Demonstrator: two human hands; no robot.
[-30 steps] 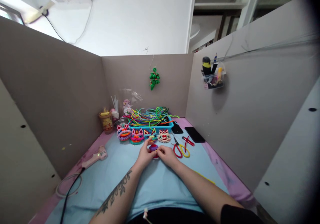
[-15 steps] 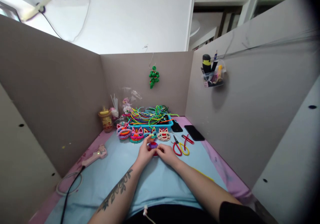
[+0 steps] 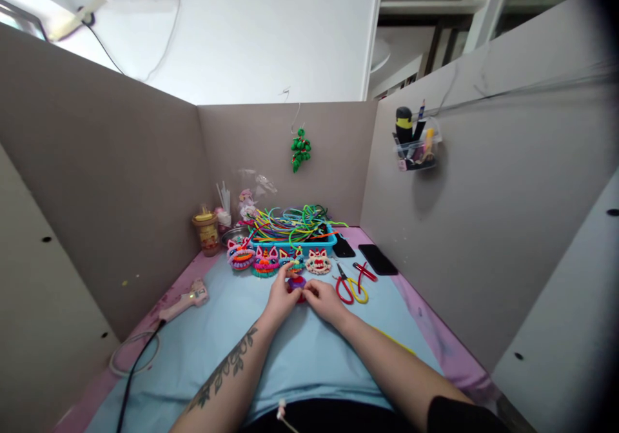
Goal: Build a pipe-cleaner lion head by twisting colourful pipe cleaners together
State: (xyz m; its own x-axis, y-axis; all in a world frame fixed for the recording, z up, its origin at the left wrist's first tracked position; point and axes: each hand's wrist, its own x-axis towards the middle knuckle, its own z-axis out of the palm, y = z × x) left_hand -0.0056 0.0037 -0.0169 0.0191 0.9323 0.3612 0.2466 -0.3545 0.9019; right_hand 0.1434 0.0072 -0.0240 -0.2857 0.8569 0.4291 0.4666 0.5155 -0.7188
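Between my two hands is a small round purple and red craft piece [image 3: 298,282], close above the blue cloth. My left hand [image 3: 282,289] grips its left side with thumb and fingers. With thumb and forefinger pinched together, my right hand [image 3: 323,298] holds its lower right edge; my fingers cover part of it. Several finished animal-face craft pieces stand just beyond: a purple and orange one [image 3: 240,255], a pink and teal one [image 3: 265,262], a blue and yellow one [image 3: 292,260] and a cream and red one [image 3: 318,262].
Behind them a blue basket [image 3: 275,250] holds many coloured pipe cleaners. Scissors [image 3: 351,287], a red-handled tool [image 3: 365,272] and a dark phone [image 3: 378,259] lie right. A pink glue gun [image 3: 186,301] with its cord lies left, near a lidded cup [image 3: 207,233]. Grey partitions stand around.
The whole view has shifted slightly. Both hands keep nearly the same pose around the purple and red piece.
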